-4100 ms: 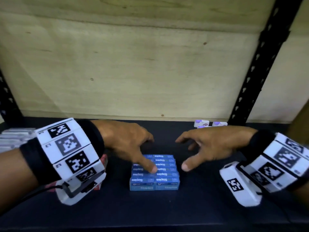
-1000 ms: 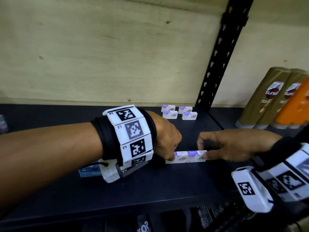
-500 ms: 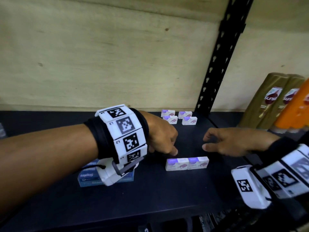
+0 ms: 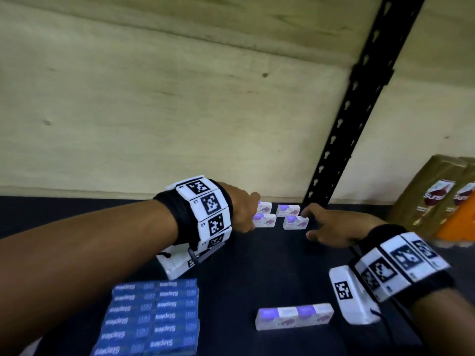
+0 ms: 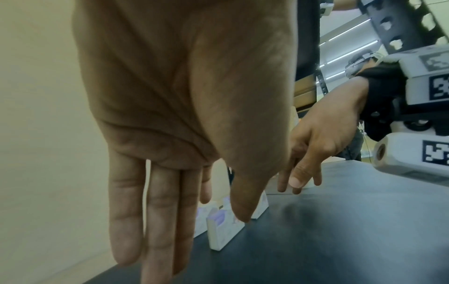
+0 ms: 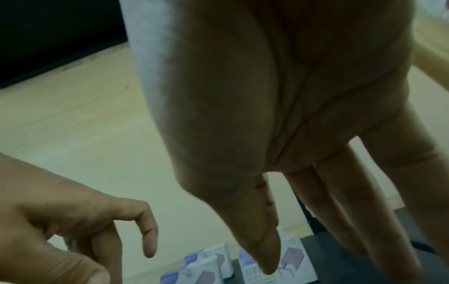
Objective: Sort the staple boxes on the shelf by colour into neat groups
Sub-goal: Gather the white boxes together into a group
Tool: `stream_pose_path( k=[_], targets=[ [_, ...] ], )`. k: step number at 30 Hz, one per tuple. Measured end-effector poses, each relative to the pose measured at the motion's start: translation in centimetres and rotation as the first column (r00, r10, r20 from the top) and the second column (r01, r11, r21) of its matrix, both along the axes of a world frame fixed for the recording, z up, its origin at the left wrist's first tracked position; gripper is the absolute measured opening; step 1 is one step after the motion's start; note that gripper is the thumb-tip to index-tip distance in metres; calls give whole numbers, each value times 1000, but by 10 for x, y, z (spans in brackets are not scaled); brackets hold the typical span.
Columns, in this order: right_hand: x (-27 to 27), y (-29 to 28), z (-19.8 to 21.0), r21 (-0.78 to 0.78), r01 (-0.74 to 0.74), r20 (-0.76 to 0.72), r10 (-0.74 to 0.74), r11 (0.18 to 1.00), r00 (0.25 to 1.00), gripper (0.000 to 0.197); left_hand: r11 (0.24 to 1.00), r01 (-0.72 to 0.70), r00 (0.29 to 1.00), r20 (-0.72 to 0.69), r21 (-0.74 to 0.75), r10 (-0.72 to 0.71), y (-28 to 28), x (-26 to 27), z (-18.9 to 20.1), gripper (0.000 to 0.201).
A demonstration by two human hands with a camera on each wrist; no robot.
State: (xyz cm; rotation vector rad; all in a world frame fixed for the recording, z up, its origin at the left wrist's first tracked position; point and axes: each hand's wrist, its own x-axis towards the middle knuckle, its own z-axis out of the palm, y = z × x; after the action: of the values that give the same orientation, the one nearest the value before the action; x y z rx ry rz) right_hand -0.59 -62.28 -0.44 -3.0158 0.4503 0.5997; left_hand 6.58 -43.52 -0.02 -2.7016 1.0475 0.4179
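Bare forearms, no sleeves; each wrist wears a black fabric strap under a band of white square blocks printed with black fiducial markers [image 4: 205,209]; a white camera housing [image 4: 352,296], also marker-tagged, hangs beneath each wrist.

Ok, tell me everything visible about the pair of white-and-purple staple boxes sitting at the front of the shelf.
The front pair of boxes are two small white cartons with purple patches on top and a reddish picture on the front face. They look like thin card. They lie flat, end to end in one straight row on the dark shelf, right of the blue staple boxes. No hand touches them.
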Motion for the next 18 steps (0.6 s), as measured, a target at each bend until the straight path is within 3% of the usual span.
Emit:
stream_pose_path(
  k=[7,18],
  targets=[
    [19,-10,-7,50,8,41,-10,999,999,43,997,81,997,-1,3,-81,-17,21,-5,52],
    [43,-14,-7,-63,-79,15,80,995,997,22,975,200,977,57,102,-206,-34,28,-11,37]
  ],
)
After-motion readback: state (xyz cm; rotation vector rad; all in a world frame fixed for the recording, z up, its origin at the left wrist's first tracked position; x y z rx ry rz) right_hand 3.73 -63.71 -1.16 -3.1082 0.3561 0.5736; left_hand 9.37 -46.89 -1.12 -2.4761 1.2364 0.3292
